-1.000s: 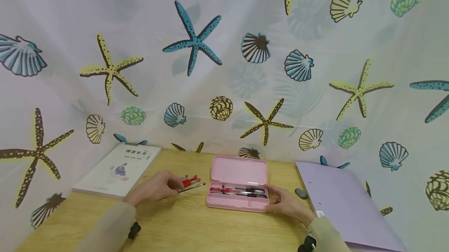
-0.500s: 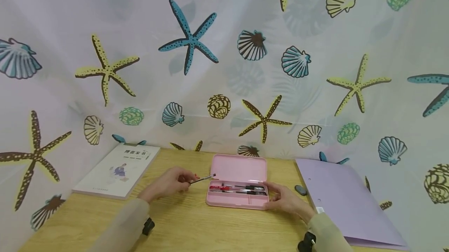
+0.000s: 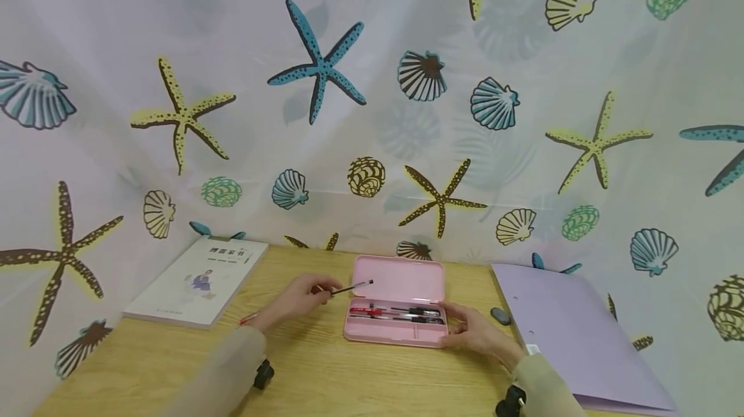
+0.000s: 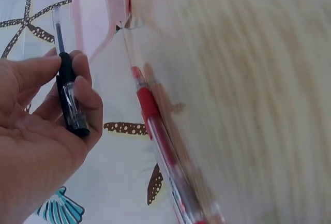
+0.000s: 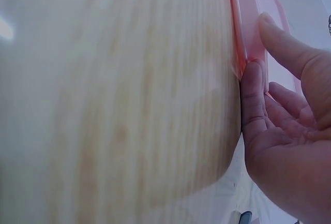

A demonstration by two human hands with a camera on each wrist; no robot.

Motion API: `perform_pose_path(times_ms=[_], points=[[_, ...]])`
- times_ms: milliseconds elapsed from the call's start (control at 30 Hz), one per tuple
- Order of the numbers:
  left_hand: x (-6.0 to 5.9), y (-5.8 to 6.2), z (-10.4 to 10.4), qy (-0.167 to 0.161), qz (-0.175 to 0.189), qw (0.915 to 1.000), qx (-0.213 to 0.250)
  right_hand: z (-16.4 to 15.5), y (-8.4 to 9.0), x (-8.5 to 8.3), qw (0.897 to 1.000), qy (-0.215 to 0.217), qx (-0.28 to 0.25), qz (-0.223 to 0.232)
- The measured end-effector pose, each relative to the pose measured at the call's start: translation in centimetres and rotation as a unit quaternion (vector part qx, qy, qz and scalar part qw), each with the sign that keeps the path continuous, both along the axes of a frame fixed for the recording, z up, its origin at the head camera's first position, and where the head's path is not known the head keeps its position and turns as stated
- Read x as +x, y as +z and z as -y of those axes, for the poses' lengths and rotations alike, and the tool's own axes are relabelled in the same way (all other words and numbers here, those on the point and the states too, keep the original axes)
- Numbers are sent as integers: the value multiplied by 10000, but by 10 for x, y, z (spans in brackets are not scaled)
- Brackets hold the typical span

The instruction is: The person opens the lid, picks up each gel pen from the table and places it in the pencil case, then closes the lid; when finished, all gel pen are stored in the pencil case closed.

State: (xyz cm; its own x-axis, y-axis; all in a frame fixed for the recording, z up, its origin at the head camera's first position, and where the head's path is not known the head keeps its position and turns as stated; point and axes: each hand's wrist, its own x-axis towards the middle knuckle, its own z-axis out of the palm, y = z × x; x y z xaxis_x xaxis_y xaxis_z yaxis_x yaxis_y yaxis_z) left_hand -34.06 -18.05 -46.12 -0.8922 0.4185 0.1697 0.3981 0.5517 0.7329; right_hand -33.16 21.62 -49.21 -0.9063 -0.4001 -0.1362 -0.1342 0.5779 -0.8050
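Black pen [image 3: 351, 288] raised, tip over open pink pencil case [image 3: 397, 305] holding pens.

Three views of one desk
Head view looks forward and down from well back, taking in table [image 3: 325, 378] and curtain; both wrist views sit low and very close, tilted sideways along the tabletop, all sharing the pink case [image 3: 395, 333] [image 4: 98, 17] [image 5: 248, 22]
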Motion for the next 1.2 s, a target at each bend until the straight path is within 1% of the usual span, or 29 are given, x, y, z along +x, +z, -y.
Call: perform_pose_path(times_ms=[67, 133, 300, 400, 500, 633, 700, 767, 867, 967, 1067, 1133, 1200], points=[[-1, 0, -5, -23, -78, 10000, 7, 0, 1, 0, 10000, 31, -48, -21], [-2, 0, -9, 10, -81, 10000, 10, -1, 1, -1, 9999, 68, -86, -28], [-4, -1, -20, 42, 0, 10000, -11, -2, 0, 0, 9997, 74, -217, 0], [-7, -3, -25, 47, 34, 10000, -8, -1, 0, 2, 9997, 66, -238, 30], [-9, -7, -31, 230, 71, 9997, 4, -1, 0, 2, 9997, 60, -208, 63], [-11, -9, -41, 621, 186, 9979, 29, 0, 0, 1, 9998, 28, -199, 92], [-12, -9, -46, 701, 250, 9972, 48, -1, 0, 1, 9998, 2, -192, 86], [-12, -8, -52, 698, 287, 9971, 76, -1, 0, 1, 9998, -29, -170, 97], [-13, -7, -59, 577, 309, 9978, 62, -1, -1, 1, 9998, -61, -137, 111], [-18, -9, -66, 338, 270, 9991, -6, -1, -1, 0, 9998, -62, -168, 121], [-23, -12, -71, 61, 170, 9997, -153, -1, -2, 0, 9996, -8, -252, 122], [-26, -14, -75, -38, 136, 9995, -287, -1, -2, -1, 9994, 40, -307, 122], [-29, -15, -78, -145, 11, 9988, -463, -1, -3, -1, 9994, 70, -329, 121]])
